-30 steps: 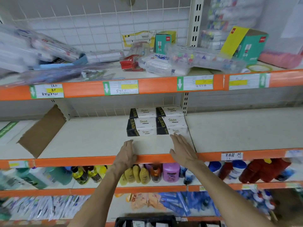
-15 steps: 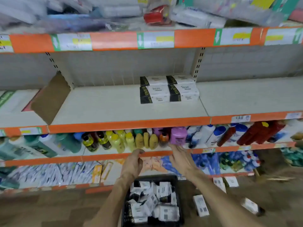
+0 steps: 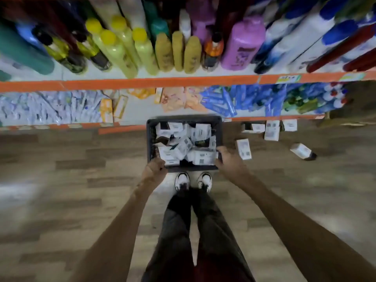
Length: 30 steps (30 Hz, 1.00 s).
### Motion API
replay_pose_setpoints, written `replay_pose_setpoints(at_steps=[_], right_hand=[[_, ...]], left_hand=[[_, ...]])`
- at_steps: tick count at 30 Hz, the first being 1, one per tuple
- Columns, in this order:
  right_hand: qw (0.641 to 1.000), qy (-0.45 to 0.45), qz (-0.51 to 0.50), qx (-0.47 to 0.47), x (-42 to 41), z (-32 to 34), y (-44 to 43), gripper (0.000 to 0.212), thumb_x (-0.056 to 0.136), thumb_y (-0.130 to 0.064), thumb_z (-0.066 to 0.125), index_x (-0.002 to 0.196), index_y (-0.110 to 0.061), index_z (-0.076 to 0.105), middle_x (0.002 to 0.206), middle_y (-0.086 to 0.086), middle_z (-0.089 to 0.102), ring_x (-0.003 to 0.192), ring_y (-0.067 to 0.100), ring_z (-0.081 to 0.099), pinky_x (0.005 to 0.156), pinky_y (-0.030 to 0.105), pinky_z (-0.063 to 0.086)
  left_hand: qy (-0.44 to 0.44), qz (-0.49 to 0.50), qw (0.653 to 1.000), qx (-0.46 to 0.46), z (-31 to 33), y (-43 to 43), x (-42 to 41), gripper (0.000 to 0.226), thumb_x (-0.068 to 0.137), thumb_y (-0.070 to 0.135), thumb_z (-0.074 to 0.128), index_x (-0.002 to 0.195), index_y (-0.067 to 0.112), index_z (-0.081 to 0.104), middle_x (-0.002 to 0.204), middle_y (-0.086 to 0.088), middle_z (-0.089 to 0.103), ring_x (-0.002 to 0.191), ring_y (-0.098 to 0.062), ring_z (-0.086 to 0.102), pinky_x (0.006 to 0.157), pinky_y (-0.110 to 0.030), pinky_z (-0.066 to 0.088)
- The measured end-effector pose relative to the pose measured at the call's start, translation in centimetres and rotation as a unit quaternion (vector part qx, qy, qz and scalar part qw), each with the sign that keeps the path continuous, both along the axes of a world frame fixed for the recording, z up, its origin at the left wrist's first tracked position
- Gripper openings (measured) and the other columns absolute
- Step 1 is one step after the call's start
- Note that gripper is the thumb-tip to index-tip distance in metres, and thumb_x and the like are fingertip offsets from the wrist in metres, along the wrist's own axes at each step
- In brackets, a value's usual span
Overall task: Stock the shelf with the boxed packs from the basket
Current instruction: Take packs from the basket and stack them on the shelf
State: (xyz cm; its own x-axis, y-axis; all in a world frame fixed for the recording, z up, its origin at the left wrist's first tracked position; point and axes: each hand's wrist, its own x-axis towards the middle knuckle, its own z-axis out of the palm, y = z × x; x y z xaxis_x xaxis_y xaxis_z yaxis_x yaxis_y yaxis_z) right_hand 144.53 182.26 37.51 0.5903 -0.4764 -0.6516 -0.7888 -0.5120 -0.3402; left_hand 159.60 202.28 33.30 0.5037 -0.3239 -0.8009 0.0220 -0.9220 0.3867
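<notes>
Person's legs and two white shoes (image 3: 193, 181) sit nearest, on the wood-look floor (image 3: 61, 200); both arms reach down and forward to the basket (image 3: 184, 119), which stands on the floor just past the toes; left hand (image 3: 153, 170) is at the basket's near-left corner, fingers curled under, but whether it grips the rim, pinches a pack or holds nothing cannot be told through blur and the back of the hand; right hand (image 3: 228, 159) is at the near-right corner, fingers curled loosely over the edge by the nearest white pack, contact not clear either; boxed packs (image 3: 183, 143) lie jumbled inside the basket, white with dark ends, tilted every way, none squared up.

Handling judgement: small cardboard cartons, likely light and stiff enough to pinch across the long faces; corners may crush if squeezed hard; smooth card could slip when several are taken together, so thumb on one broad face and fingers on the opposite looks safest; pick a top, loose one first.

More packs lie loose on the floor (image 3: 243, 149) to the right of the basket, a few nearer the shelf foot; beyond, the low shelf with sachets (image 3: 50, 108) and the next shelf up with bottles (image 3: 242, 45) behind an orange edge strip (image 3: 132, 82).

Hidden or unclear: the target shelf is out of frame; pack print is unreadable; basket depth and lower layers are covered; fingertips of both hands are not visible; whole frame is motion-smeared.
</notes>
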Motion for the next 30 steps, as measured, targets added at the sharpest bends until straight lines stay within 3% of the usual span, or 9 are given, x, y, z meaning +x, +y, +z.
replay_pose_setpoints(at_steps=[5, 8, 12, 14, 18, 20, 23, 27, 30], right_hand=[[0.997, 0.040, -0.047, 0.054, -3.2, -15.1, 1.0, 0.044, 0.088, -0.012, 0.055, 0.131, -0.004, 0.050, 0.123, 0.020, 0.057, 0.115, 0.036, 0.052, 0.091, 0.039, 0.040], [0.993, 0.078, -0.055, 0.069, -5.8, -22.9, 0.8, 0.040, 0.087, -0.010, 0.056, 0.126, -0.002, 0.051, 0.123, 0.021, 0.056, 0.116, 0.038, 0.051, 0.092, 0.042, 0.041], [0.990, 0.102, -0.047, 0.085, -7.7, -31.2, 0.9, 0.039, 0.090, -0.013, 0.056, 0.127, -0.005, 0.048, 0.126, 0.017, 0.053, 0.118, 0.035, 0.049, 0.092, 0.043, 0.043], [0.990, 0.097, -0.040, 0.092, -7.5, -34.2, 0.5, 0.037, 0.090, -0.013, 0.056, 0.125, -0.004, 0.048, 0.122, 0.019, 0.054, 0.113, 0.037, 0.051, 0.089, 0.042, 0.044], [0.995, 0.047, -0.028, 0.083, -6.5, -39.0, -1.4, 0.029, 0.088, -0.007, 0.056, 0.117, -0.004, 0.055, 0.111, 0.018, 0.060, 0.102, 0.034, 0.056, 0.078, 0.034, 0.043], [0.997, 0.030, -0.020, 0.071, -5.7, -41.1, -2.5, 0.034, 0.086, -0.007, 0.059, 0.120, -0.006, 0.054, 0.113, 0.018, 0.060, 0.104, 0.033, 0.056, 0.082, 0.035, 0.045], [0.998, 0.015, 0.006, 0.059, -3.7, -44.3, -3.8, 0.054, 0.079, -0.014, 0.064, 0.130, -0.006, 0.048, 0.113, 0.021, 0.059, 0.107, 0.037, 0.055, 0.089, 0.041, 0.046], [0.993, 0.015, 0.110, 0.048, -0.6, -47.1, -4.3, 0.067, 0.076, -0.027, 0.072, 0.134, -0.011, 0.042, 0.115, 0.016, 0.057, 0.118, 0.039, 0.045, 0.098, 0.048, 0.039], [0.981, 0.027, 0.192, 0.024, 1.2, -47.8, -4.2, 0.068, 0.083, -0.034, 0.067, 0.141, -0.018, 0.035, 0.129, 0.011, 0.053, 0.127, 0.037, 0.037, 0.100, 0.052, 0.031]], left_hand=[[0.040, 0.115, 0.992, 0.030, -12.1, 0.2, -3.2, 0.025, 0.085, -0.006, 0.053, 0.100, 0.013, 0.056, 0.088, -0.007, 0.056, 0.064, -0.005, 0.053, 0.046, -0.005, 0.036], [0.046, 0.144, 0.987, 0.055, -20.3, 0.4, -4.7, 0.023, 0.080, -0.002, 0.057, 0.095, 0.014, 0.060, 0.096, -0.013, 0.063, 0.069, -0.012, 0.054, 0.050, -0.013, 0.040], [0.070, 0.141, 0.984, 0.084, -27.4, -0.3, -6.3, 0.021, 0.083, 0.009, 0.059, 0.100, 0.019, 0.056, 0.097, -0.003, 0.062, 0.067, -0.005, 0.051, 0.051, -0.017, 0.036], [0.082, 0.129, 0.984, 0.087, -30.0, -1.0, -6.4, 0.020, 0.085, 0.011, 0.058, 0.103, 0.018, 0.050, 0.089, 0.002, 0.055, 0.067, -0.007, 0.048, 0.052, -0.018, 0.034], [0.049, 0.148, 0.983, 0.094, -34.6, -3.1, -5.3, 0.017, 0.083, 0.006, 0.058, 0.077, 0.018, 0.047, 0.068, 0.000, 0.043, 0.059, -0.014, 0.040, 0.050, -0.022, 0.030], [0.025, 0.164, 0.981, 0.096, -36.3, -4.4, -4.3, 0.017, 0.084, 0.014, 0.062, 0.099, 0.015, 0.053, 0.080, -0.002, 0.053, 0.066, -0.013, 0.049, 0.054, -0.020, 0.037], [0.012, 0.188, 0.977, 0.101, -38.8, -5.9, -2.8, 0.059, 0.086, 0.027, 0.064, 0.135, 0.010, 0.036, 0.102, -0.001, 0.051, 0.086, -0.014, 0.052, 0.067, -0.026, 0.041], [0.014, 0.205, 0.972, 0.114, -41.4, -7.9, -2.4, 0.067, 0.088, 0.031, 0.062, 0.138, 0.007, 0.024, 0.108, -0.001, 0.043, 0.082, -0.012, 0.045, 0.058, -0.020, 0.034], [0.022, 0.270, 0.956, 0.116, -42.7, -8.7, -2.6, 0.072, 0.089, 0.033, 0.061, 0.141, 0.007, 0.018, 0.110, -0.001, 0.045, 0.092, -0.016, 0.044, 0.075, -0.024, 0.037]])
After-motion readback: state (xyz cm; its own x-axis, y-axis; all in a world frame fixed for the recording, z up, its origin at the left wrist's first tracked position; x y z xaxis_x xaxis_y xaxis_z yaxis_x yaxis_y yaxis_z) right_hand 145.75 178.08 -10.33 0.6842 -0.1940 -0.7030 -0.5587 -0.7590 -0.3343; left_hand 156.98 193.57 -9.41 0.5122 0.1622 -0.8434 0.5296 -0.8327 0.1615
